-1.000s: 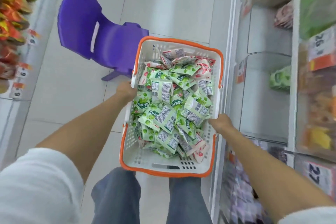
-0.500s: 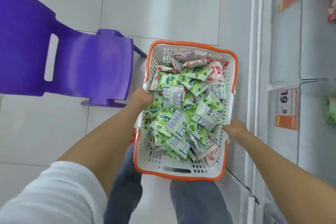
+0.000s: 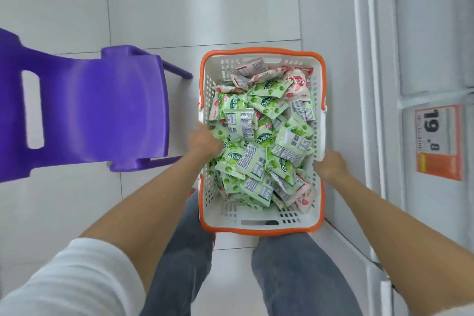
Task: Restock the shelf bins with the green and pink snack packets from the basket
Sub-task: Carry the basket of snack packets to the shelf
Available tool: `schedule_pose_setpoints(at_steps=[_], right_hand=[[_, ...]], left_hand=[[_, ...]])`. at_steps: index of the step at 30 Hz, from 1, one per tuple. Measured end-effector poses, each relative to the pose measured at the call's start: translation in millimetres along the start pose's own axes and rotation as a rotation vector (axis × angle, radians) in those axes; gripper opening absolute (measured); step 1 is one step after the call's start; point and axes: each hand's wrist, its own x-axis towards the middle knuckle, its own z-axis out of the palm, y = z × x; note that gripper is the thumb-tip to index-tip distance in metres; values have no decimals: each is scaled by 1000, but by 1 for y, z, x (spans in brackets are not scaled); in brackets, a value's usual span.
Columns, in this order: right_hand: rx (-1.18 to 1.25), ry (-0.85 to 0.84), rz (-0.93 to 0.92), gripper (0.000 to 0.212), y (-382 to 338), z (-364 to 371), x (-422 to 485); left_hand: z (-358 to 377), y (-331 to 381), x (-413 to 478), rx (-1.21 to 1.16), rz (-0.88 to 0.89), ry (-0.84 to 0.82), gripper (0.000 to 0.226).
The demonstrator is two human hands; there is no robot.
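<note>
Basket [image 3: 256,230] of green packets [image 3: 241,161] and pink packets [image 3: 297,82] was gripped at side rims by left hand [image 3: 205,142] and right hand [image 3: 331,167] beside shelf [image 3: 436,33]; packets were judged light, slippery, best pinched at seams.

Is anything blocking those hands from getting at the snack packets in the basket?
Nothing visible does. The packets lie uncovered in the basket; the left hand and the right hand grip its side rims.
</note>
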Motion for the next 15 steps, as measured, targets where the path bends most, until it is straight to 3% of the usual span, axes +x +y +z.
schedule_pose_setpoints(at_steps=[3,7,15], right_hand=[[-39,28,-118,34,-21,-19,-49],[-63,-24,-156,45,-45,-51,-107],[151,-11,-98,44,-68,-105,-156]], left_hand=[[-16,15,-38,158,124,13,59],[-69,61,-100,420,343,-21,30],[-147,138,-146,569,359,4,15]])
